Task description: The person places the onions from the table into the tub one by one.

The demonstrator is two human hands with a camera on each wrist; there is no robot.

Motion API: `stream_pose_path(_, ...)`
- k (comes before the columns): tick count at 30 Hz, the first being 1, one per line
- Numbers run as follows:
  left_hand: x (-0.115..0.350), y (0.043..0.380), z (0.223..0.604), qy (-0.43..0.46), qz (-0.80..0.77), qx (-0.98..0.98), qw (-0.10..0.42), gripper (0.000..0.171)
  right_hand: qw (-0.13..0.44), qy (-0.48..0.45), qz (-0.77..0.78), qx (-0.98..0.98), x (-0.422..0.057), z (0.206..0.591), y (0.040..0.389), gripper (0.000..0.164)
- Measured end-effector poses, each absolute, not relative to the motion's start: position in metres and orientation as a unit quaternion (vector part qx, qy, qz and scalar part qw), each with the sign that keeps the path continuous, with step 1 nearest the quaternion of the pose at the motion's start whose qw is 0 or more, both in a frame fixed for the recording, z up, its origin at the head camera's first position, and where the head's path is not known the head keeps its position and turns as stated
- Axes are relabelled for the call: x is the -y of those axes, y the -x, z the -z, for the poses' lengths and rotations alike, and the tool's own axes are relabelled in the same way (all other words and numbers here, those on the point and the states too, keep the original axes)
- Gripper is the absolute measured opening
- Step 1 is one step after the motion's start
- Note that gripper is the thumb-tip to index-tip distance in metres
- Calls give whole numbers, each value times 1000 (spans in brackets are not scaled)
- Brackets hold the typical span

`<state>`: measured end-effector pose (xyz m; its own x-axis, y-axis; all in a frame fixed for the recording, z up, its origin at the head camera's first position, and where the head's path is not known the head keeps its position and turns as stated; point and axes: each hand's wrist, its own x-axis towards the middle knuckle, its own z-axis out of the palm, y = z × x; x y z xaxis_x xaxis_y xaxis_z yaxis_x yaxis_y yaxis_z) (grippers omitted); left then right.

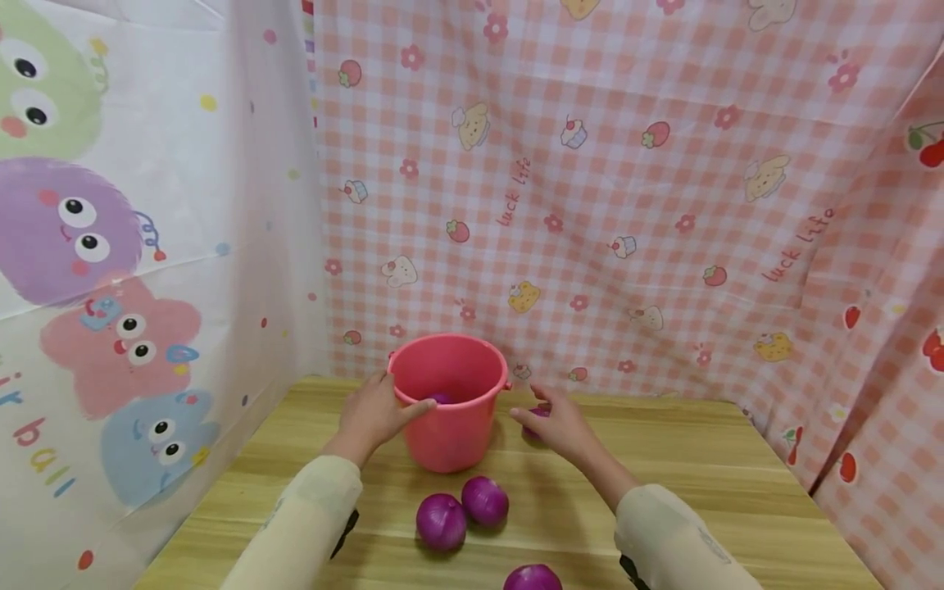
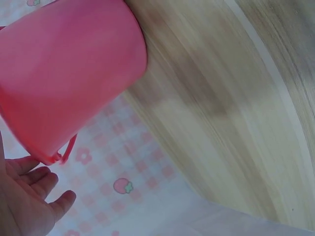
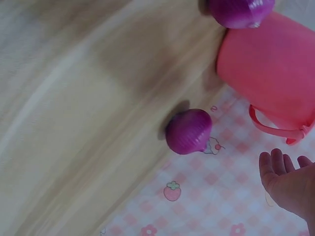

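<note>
A pink bucket (image 1: 450, 438) stands upright on the wooden table, with a bit of a purple onion (image 1: 441, 398) visible inside. My left hand (image 1: 374, 416) is at its left rim, thumb by the near edge; in the left wrist view, the hand's (image 2: 29, 196) fingers are loosely extended against the rim. Right of the bucket, my right hand (image 1: 564, 428) hovers with nothing in it, partly covering another purple onion (image 1: 533, 428). The right wrist view shows that onion (image 3: 189, 131) apart from the loosely spread fingers (image 3: 278, 162).
Two purple onions (image 1: 441, 522) lie side by side before the bucket, and another onion (image 1: 533, 578) sits at the bottom of the head view. A checked pink curtain (image 1: 590, 188) hangs behind the table (image 1: 686, 483); a white printed curtain (image 1: 258, 205) hangs at left.
</note>
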<state>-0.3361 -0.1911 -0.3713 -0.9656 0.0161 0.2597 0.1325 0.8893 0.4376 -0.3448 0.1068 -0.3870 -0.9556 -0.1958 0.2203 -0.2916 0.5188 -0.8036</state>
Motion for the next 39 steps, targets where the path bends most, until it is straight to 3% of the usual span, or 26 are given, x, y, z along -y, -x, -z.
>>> stream_pose_path(8,197,336,368,40,239,963,116,91,38,-171,-473,864,-112,411,326,67)
stream_pose_path(19,199,337,366,21,239,964,111,107,-72,-261,-471,839,-122,437,281,63)
stream_pose_path(29,194,339,363,21,213,971,103,106,-152,-302,-469,816,-147,465,258,58)
stream_pose_path(34,195,340,360,21,202,974,99,110,-198,-326,-466,799,-159,484,263,60)
stream_pose_path(39,194,339,358,25,209,974,88,110,-269,-327,-487,764,-181,545,294,59)
